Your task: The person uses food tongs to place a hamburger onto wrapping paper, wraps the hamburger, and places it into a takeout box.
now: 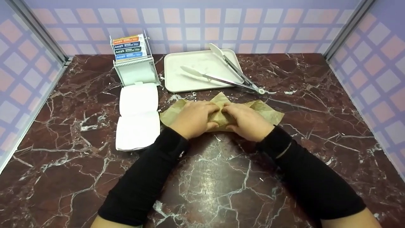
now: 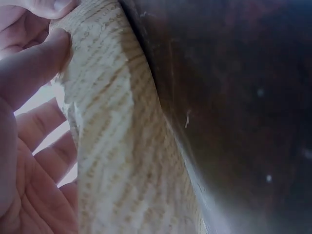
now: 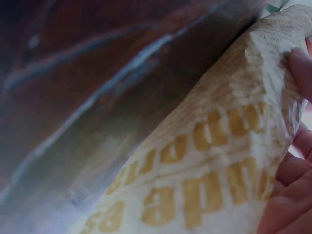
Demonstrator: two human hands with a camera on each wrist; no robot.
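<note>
Brown paper [image 1: 222, 120]: left fingers [image 1: 211, 107], right fingers [image 1: 230, 108] grip edge; room on tabletop [image 1: 319, 110] rightward.

the left forearm [image 1: 106, 222] and right forearm [image 1: 352, 221] slant forward and inward, bare near the bottom edge and then covered by black sleeves [image 1: 137, 180] that end at the wrists. the left hand [image 1: 196, 118] and right hand [image 1: 248, 120] face each other, near but apart, backs upward. on both, fingers bend inward, each thumb opposing them in a pinch, closer to the body.
</note>
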